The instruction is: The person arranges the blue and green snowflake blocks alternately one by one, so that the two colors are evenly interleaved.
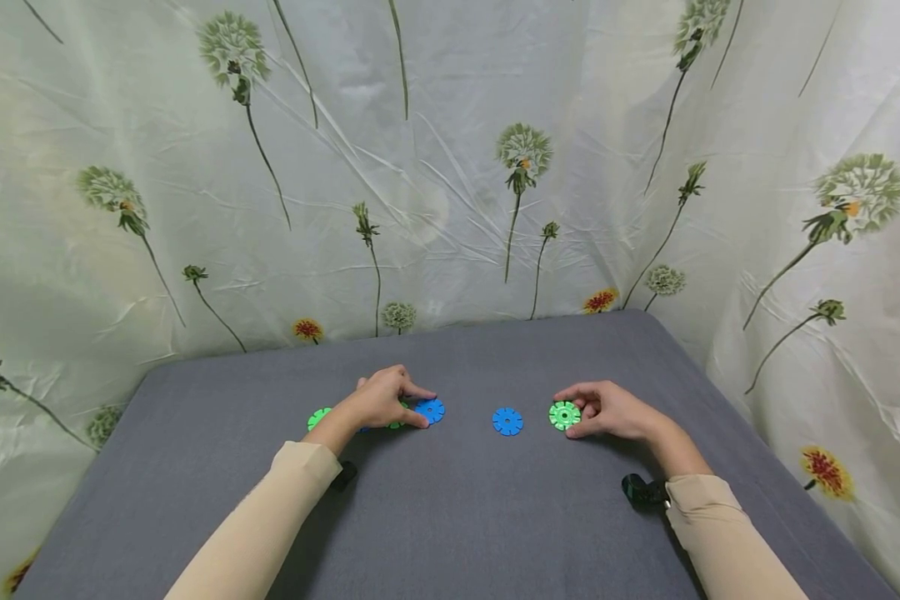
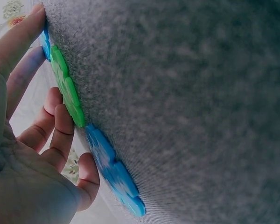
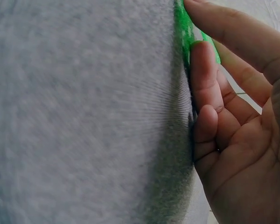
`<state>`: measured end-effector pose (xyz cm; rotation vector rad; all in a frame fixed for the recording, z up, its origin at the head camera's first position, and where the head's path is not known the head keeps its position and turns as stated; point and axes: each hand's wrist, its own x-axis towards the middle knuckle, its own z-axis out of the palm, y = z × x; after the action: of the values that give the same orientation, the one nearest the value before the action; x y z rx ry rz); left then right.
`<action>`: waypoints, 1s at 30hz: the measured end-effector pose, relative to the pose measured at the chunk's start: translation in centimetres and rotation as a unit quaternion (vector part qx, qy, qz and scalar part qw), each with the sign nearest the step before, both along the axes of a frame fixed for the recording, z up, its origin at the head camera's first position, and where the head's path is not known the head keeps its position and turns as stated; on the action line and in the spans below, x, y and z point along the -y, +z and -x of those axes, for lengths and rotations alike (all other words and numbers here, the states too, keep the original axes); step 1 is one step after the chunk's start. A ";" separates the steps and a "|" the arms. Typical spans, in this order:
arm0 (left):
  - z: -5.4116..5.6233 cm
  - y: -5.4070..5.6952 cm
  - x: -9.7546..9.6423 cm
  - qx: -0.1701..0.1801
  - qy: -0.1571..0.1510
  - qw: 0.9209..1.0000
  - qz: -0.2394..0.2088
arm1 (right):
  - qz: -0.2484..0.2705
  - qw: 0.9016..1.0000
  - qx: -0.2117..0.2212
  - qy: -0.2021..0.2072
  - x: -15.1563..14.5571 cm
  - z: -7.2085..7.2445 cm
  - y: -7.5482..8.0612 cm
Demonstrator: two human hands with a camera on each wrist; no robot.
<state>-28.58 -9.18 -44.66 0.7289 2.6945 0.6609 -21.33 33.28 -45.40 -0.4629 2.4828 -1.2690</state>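
Note:
My left hand pinches a blue notched disc between thumb and forefinger at the right end of a row on the cloth. In the left wrist view, a green disc and a nearer blue disc lie flat beneath my curled fingers. Another green disc shows left of that wrist; my hand partly covers the row. My right hand pinches a green snowflake-like disc by its edges, low at the cloth. Between the hands lies a loose blue disc, apart from both.
A grey cloth covers the table, whose back edge meets a pale curtain printed with dandelions. Dark wrist devices sit under both forearms, close over the cloth.

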 end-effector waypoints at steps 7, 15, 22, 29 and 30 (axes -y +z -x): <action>0.0 0.0 0.0 0.003 0.002 1.000 0.002 | -0.011 1.000 0.012 0.007 -0.1 0.2 0.2; 0.2 -0.1 -0.1 0.005 0.005 1.000 0.002 | -0.040 0.999 -0.020 0.000 -0.2 0.5 0.1; 0.2 0.0 -0.4 0.008 -0.002 1.000 -0.009 | -0.055 0.998 -0.040 -0.014 0.0 1.1 1.0; 0.1 -0.1 -0.2 0.013 0.008 1.000 -0.003 | -0.063 0.995 -0.074 -0.014 2.6 2.8 1.7; 0.1 -0.1 -0.2 0.014 0.008 1.000 -0.003 | -0.063 0.995 -0.076 -0.014 3.0 3.0 1.8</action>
<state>-28.73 -8.95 -44.71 0.6946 2.6771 0.6791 -24.38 30.29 -43.56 -0.5136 2.6853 -1.1171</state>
